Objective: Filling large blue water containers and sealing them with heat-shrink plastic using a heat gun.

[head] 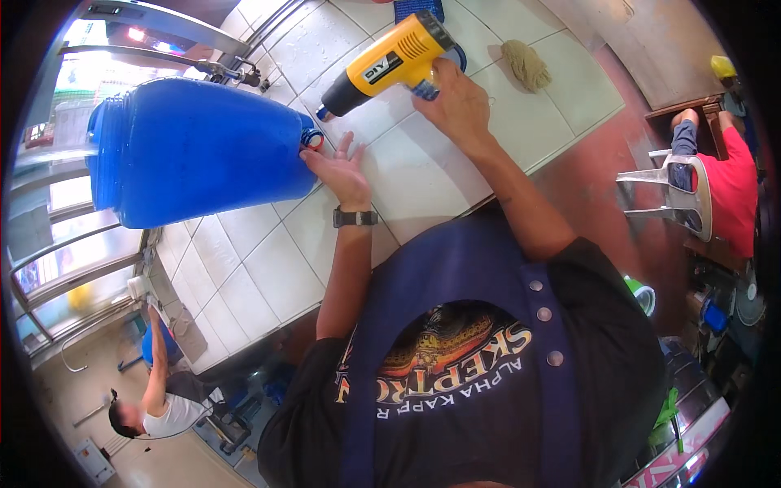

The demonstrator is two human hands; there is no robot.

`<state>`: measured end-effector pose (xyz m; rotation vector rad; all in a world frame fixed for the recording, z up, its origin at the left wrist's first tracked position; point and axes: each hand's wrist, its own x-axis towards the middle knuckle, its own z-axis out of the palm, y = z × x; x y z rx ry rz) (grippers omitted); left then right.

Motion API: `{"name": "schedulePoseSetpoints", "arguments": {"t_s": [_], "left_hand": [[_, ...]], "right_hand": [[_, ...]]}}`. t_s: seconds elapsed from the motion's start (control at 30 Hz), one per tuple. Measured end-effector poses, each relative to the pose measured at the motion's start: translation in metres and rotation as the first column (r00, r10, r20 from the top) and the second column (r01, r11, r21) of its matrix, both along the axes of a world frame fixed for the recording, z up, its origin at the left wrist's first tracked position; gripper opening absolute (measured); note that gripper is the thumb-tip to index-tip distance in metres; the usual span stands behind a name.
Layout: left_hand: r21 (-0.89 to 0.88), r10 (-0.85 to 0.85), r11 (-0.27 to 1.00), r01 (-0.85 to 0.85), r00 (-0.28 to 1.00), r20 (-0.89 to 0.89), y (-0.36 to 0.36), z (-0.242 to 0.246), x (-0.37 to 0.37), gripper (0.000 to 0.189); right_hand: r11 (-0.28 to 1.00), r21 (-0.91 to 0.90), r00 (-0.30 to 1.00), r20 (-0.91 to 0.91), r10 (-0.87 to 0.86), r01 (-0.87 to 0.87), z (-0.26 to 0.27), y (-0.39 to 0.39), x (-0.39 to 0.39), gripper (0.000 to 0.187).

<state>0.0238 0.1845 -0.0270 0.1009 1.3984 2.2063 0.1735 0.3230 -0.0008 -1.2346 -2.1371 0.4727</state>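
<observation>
A yellow heat gun [390, 58] with a black nozzle is in my right hand [457, 107], fingers wrapped around its handle. Its nozzle tip points down and left, close to a small spout with a red ring [314, 140] at the near end of a large blue plastic container [207, 149]. My left hand [340, 174] is palm up beside that spout, fingers spread; the thumb appears to touch the container's edge. The container rests on a white tiled counter [415, 161], its wide threaded neck toward the window.
A crumpled tan cloth [526, 66] lies at the right on the counter. A metal tap [247, 76] sits behind the container. One person in a white shirt [177, 415] works at lower left; another in red [729, 189] sits on a plastic chair [705, 207].
</observation>
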Motion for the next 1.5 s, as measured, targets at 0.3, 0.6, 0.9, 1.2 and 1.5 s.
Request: {"name": "schedulePoseSetpoints", "arguments": {"t_s": [0.3, 0.6, 0.9, 1.2, 1.5], "left_hand": [[-0.024, -0.073, 0.997, 0.072, 0.997, -0.022, -0.007, -0.003, -0.010, 0.102], [-0.050, -0.132, 0.990, 0.130, 0.990, -0.046, -0.008, 0.005, -0.009, 0.102], [-0.057, -0.089, 0.995, 0.087, 0.995, -0.038, -0.004, 0.008, -0.004, 0.103], [-0.057, -0.045, 0.997, 0.043, 0.998, -0.043, -0.003, 0.012, 0.000, 0.100], [-0.244, -0.004, 0.969, -0.026, 0.993, -0.120, -0.011, 0.013, 0.006, 0.084]], "right_hand": [[0.999, 0.043, 1.000, -0.010, -0.006, 0.007, -0.004, 0.001, -0.002, 0.055], [0.995, 0.074, 0.998, -0.012, 0.066, -0.065, 0.003, 0.002, -0.001, 0.055], [0.995, -0.047, 0.996, -0.006, 0.085, -0.085, 0.008, 0.022, -0.006, 0.055], [0.782, -0.547, 0.842, -0.537, -0.054, -0.299, 0.024, 0.130, 0.142, 0.033], [0.263, -0.768, 0.712, -0.640, -0.289, -0.584, 0.008, 0.263, 0.211, 0.057]]}}
